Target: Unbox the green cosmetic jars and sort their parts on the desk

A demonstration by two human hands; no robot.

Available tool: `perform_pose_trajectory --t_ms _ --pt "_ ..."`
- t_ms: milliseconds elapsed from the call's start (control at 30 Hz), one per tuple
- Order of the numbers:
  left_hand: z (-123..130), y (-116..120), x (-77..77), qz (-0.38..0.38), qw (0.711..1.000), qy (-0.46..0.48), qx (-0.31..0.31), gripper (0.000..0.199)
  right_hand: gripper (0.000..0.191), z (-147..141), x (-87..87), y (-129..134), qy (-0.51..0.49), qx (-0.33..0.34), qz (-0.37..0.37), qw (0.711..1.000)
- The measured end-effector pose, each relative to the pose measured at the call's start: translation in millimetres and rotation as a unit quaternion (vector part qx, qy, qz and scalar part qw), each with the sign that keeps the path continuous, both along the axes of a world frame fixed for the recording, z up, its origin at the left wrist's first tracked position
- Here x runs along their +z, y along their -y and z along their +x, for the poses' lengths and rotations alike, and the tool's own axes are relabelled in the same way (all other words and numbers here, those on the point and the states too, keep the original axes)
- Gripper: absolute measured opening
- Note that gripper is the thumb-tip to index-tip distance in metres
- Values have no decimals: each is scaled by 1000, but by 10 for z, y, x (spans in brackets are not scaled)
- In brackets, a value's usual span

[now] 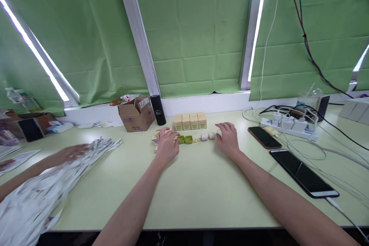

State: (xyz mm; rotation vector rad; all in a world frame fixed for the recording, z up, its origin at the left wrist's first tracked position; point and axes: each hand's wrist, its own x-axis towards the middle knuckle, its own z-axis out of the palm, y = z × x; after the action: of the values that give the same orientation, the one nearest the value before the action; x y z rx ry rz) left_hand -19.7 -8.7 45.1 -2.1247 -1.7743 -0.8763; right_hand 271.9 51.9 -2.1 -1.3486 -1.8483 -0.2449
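Arranging seems to be in hand. Left hand: fingers at the green cases; whether they grip, I cannot tell. Right hand: fingers parted beside pale cylinders; lifting one would call for closing them.

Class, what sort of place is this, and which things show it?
Probably a shared workshop bench: small boxes stand in a row, an open carton sits to their left, and another person's hand is at white strips.
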Motion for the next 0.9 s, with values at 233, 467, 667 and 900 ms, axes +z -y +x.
perform_pose_trajectory --t_ms 233,467,667,900 --pt "-19 -31 -65 -1 1000 1 -2 19 43 -29 123 -298 35 -25 -48 998" --pt "-25 -34 -87 -12 1000 8 3 19 49 -147 287 -646 107 -34 -97 989" --pt "-25 -24 -92 4 1000 21 1 19 71 -347 381 -777 158 -28 -131 978" --pt "-55 -61 -130 35 999 29 6 18 51 -450 367 -809 188 -20 -177 966"
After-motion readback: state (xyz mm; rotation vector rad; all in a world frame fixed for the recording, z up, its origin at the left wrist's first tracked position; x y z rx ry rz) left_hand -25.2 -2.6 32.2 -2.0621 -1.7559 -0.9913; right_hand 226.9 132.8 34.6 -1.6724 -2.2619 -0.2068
